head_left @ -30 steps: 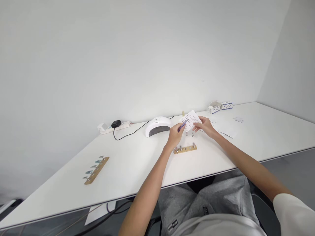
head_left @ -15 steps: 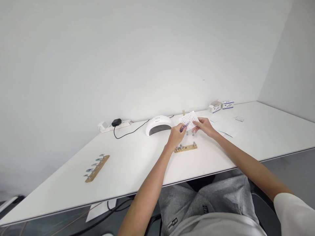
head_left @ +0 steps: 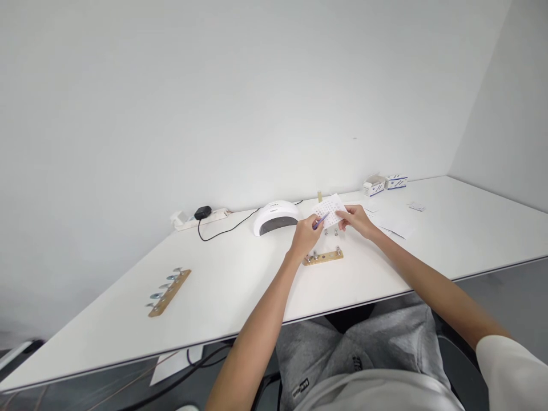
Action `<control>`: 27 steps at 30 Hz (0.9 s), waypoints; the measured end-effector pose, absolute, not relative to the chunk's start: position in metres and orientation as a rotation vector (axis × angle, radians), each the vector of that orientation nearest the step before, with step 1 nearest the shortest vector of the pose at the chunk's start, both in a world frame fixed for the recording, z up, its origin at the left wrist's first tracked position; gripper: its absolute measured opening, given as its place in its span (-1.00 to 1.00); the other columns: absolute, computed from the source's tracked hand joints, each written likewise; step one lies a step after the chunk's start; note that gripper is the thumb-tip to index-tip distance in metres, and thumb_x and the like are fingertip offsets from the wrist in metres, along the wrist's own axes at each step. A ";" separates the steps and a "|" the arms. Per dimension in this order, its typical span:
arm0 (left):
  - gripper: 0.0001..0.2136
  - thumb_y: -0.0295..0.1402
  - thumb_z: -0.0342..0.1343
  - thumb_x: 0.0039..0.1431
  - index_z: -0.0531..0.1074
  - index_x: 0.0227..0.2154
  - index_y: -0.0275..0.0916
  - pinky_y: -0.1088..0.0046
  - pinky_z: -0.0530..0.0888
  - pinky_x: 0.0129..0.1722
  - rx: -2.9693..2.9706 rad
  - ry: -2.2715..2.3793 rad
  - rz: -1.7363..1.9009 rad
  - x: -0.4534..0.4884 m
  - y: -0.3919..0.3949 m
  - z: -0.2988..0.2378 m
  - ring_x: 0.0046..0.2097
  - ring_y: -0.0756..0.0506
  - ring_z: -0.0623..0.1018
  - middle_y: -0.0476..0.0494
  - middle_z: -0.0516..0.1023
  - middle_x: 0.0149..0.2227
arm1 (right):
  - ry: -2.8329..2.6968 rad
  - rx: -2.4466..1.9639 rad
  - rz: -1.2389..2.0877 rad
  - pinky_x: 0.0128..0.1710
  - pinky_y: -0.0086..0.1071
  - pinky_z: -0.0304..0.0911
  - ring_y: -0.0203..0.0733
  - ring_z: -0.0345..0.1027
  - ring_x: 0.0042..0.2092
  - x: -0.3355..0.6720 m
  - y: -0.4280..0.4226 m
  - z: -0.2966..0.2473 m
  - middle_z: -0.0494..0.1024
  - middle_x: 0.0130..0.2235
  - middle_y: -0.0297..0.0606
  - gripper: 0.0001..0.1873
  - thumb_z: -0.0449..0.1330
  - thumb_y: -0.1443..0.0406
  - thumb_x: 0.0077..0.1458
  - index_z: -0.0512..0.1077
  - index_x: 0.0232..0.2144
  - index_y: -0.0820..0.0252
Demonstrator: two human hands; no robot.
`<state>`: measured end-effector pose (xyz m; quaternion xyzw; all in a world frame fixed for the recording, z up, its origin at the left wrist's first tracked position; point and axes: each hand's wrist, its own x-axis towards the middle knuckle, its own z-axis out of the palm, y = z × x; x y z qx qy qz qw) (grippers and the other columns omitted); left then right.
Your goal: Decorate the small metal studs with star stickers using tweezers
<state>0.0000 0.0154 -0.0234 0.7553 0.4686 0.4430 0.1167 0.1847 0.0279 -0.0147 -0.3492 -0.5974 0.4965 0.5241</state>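
Note:
My left hand [head_left: 307, 233] is closed around blue tweezers [head_left: 319, 222], whose tips lie over a white sticker sheet [head_left: 331, 202] printed with rows of small dots. The sheet's right edge is pinched in my right hand [head_left: 356, 220], held up above the table. Below my hands lies a wooden strip [head_left: 327, 258] with small clear and metal pieces standing on it. Two more small shiny pieces [head_left: 336, 232] stand just under the sheet. Whether the tweezers grip a sticker is too small to tell.
A white nail lamp [head_left: 277, 212] stands left of my hands, near a power strip [head_left: 220, 215] with a black adapter [head_left: 202, 213]. Another wooden strip [head_left: 170, 297] with metal discs lies far left. Small boxes [head_left: 374, 185] and loose papers [head_left: 391, 228] are on the right.
The tweezers' tips have shifted slightly over the sheet, and the sheet has tilted a little. Both hands keep their hold; the rest looks the same.

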 end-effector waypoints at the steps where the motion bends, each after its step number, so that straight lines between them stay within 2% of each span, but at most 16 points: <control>1: -0.84 -0.32 0.03 0.10 0.40 -0.50 -0.27 0.55 0.19 -0.52 2.214 1.368 1.299 0.000 0.015 -0.023 -0.58 0.08 0.20 0.08 0.27 -0.63 | -1.431 -0.835 1.192 -0.63 -0.43 0.22 -0.29 0.32 -0.61 0.185 0.028 -0.015 0.42 -0.64 -0.27 -0.67 0.32 0.13 -0.13 0.43 -0.56 0.32; 9: -0.84 -0.33 0.03 0.10 0.41 -0.51 -0.27 0.55 0.21 -0.50 2.238 1.357 1.294 0.000 0.017 -0.023 -0.57 0.08 0.22 0.05 0.33 -0.61 | -1.432 -0.840 1.202 -0.63 -0.43 0.22 -0.30 0.30 -0.62 0.185 0.028 -0.015 0.41 -0.65 -0.29 -0.68 0.33 0.13 -0.14 0.42 -0.57 0.31; 27: -0.83 -0.32 0.02 0.10 0.40 -0.51 -0.26 0.54 0.17 -0.53 2.257 1.351 1.289 0.000 0.017 -0.024 -0.58 0.07 0.17 0.08 0.25 -0.64 | -1.424 -0.840 1.213 -0.62 -0.41 0.22 -0.30 0.29 -0.61 0.186 0.024 -0.011 0.39 -0.64 -0.31 -0.70 0.33 0.15 -0.13 0.41 -0.56 0.30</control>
